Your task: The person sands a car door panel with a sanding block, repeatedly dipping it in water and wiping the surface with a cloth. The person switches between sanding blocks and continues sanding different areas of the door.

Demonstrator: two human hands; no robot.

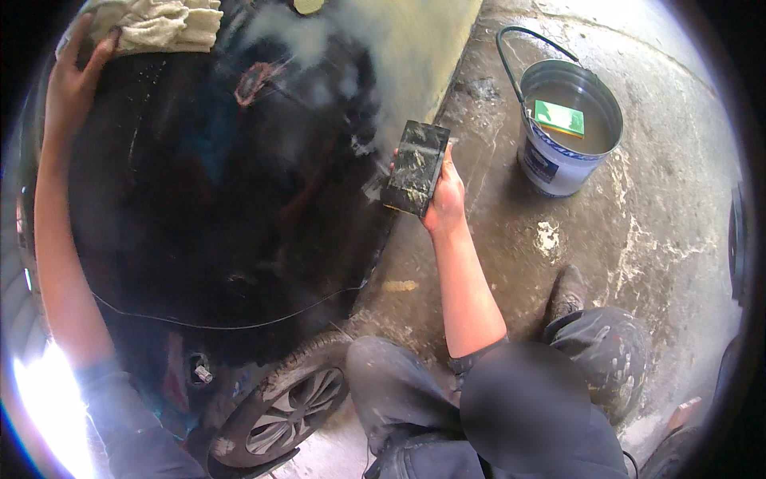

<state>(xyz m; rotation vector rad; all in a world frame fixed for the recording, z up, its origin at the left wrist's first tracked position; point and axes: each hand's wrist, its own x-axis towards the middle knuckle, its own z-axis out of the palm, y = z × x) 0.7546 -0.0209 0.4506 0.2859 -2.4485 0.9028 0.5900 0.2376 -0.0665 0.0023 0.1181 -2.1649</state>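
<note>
At the far left, my left hand (73, 84) reaches up to a bunched cream cloth (171, 25) on the car body. Its thumb lies over the cloth's edge, and some fingers are cut off by the rim of the view. My right hand (448, 195) grips a dark rectangular sanding block (416, 168), with the thumb along its right side and fingertips showing at its left. Pale smears mark the block's upper face. It is held by the edge of the black car panel (231, 207), which has cloudy whitish patches and a small reddish scuffed spot.
A bucket (561, 164) of murky water stands on the stained concrete floor (495, 263) at the right, its handle tipped leftward. A green and white packet (559, 118) shows inside it. A car wheel (291, 411) is close at the lower left, beside my bent knees.
</note>
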